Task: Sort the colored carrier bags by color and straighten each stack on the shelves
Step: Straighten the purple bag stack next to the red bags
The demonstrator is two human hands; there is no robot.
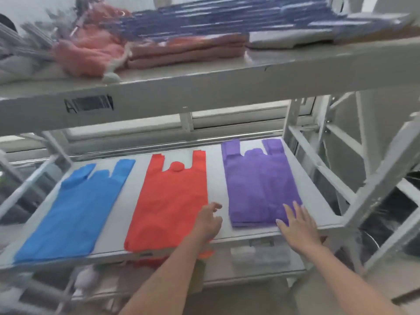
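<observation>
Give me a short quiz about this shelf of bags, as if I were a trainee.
1. Which colour of bags lies farthest left on the middle shelf?
2. True or false: the right hand rests on the orange bags.
3. Which stack hangs over the shelf's front edge: A blue, B orange, C purple?

Key:
1. Blue.
2. False; its fingers lie on the purple bags, while the left hand is at the orange stack's right edge.
3. B.
</observation>
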